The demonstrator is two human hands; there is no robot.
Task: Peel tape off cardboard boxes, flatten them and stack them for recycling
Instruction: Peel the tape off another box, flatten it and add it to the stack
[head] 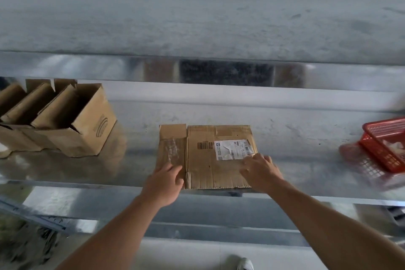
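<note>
- Cardboard box [208, 155] is laid flat, tape [171, 149] left on its flap; right hand [260, 171] is pressed on it, fingers spread; left hand [166, 180] fingers cannot be told.
- Left of it, open boxes [65, 120] are yet to be flattened.

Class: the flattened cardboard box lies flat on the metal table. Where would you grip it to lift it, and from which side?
Probably its near edge, from the person's side: the flattened cardboard box lies flat, so only an edge offers a pinch, and that edge sits at the metal table's front lip.
</note>
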